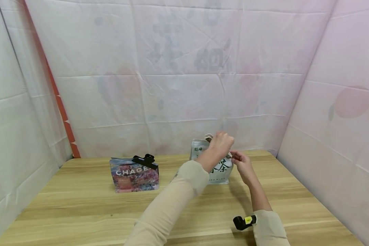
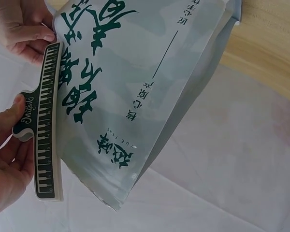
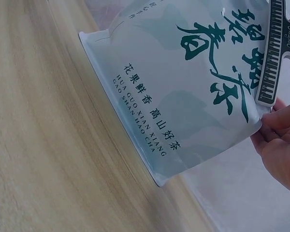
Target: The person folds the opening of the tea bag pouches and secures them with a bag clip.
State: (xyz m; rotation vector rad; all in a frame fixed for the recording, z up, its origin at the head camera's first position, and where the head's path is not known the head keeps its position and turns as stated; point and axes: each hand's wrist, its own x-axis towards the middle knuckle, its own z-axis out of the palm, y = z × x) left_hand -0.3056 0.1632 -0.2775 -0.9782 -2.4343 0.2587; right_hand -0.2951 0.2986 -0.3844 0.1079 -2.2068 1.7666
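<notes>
A pale green tea bag (image 1: 222, 174) with dark green Chinese characters stands at the back of the table. Along its slanting top edge lies a bag clip (image 2: 46, 121) with piano keys printed on it and "Music" on its handle. My left hand (image 1: 222, 145) grips that handle between thumb and fingers, as the left wrist view shows (image 2: 7, 154). At the corner of the bag, by the clip's lower end, my right hand (image 3: 282, 140) pinches the bag's edge. In the head view the left hand and forearm cover part of the bag and clip.
Left on the wooden table (image 1: 80, 212) stands a colourful bag (image 1: 135, 179) marked "CHAGE", with a black clip (image 1: 146, 160) across its top. White patterned cloth (image 1: 178, 95) hangs behind and at both sides. A small black device (image 1: 244, 222) sits at the right wrist.
</notes>
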